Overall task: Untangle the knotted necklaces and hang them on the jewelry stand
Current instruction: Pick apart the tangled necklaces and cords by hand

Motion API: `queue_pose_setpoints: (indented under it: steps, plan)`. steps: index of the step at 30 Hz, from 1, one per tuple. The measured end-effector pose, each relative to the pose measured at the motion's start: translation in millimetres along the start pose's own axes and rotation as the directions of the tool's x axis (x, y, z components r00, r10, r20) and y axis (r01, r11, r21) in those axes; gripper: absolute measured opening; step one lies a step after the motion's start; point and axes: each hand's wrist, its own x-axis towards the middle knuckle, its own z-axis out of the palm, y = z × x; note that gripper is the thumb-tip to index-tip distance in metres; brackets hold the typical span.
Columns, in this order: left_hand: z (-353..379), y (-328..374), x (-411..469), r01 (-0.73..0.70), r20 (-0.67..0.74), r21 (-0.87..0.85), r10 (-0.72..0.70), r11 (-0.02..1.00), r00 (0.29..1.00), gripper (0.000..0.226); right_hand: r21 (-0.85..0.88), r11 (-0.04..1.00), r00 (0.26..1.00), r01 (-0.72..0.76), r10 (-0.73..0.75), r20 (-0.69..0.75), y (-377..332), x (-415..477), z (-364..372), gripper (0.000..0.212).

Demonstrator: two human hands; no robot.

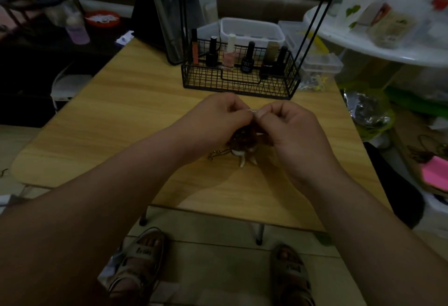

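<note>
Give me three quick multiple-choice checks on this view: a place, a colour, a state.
1. Where is the tangled necklace clump? A on the floor; B on the table, below the left hand and right hand; C on a hook.
2. What colour is the wire basket? A black; B white; C red.
3. What are both hands doing? A lying flat; B hanging idle; C pinching a thin chain.
Answers: 1 B, its lower end lies on the wood beneath the hands; 2 A, its wires are dark throughout; 3 C, both hands' fingertips meet on the strand.
</note>
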Motion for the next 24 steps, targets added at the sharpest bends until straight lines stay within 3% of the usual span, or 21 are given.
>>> queue_pose_setpoints:
  steps: [3, 6, 9, 13, 18, 24]
  plan:
    - [1.6, -4.2, 1.5, -0.018, -0.078, -0.016, 0.017, 1.0, 0.997, 0.015, -0.012, 0.999, 0.999, 0.034, -0.034, -0.04, -0.5, 0.9, -0.2, 0.01]
    - [0.0, -5.8, 4.5, 0.001, -0.125, -0.169, -0.022, 0.986, 0.992, 0.016, -0.071, 0.996, 0.996, 0.056, -0.061, -0.066, 1.5, 1.5, 2.0, 0.006]
    - [-2.0, -5.7, 5.3, 0.082, -0.059, -0.392, -0.114, 0.916, 0.992, 0.016, -0.143, 0.989, 0.995, 0.048, -0.06, -0.077, 4.3, 2.2, 4.0, 0.005]
    - [-1.8, -6.0, 5.5, 0.152, 0.025, -0.524, -0.163, 0.838, 0.986, 0.016, -0.184, 0.983, 0.996, 0.027, -0.041, -0.076, 5.7, 3.4, 5.5, 0.005]
    - [0.3, -3.3, 5.0, 0.152, 0.051, -0.489, -0.146, 0.859, 0.988, 0.013, -0.195, 0.98, 0.998, -0.034, 0.022, -0.061, 5.6, 4.4, 6.7, 0.005]
    - [1.1, -3.4, 6.4, 0.096, -0.057, -0.371, -0.125, 0.924, 0.99, 0.013, -0.019, 0.998, 0.992, -0.058, 0.055, -0.116, 0.5, 3.2, 7.8, 0.007]
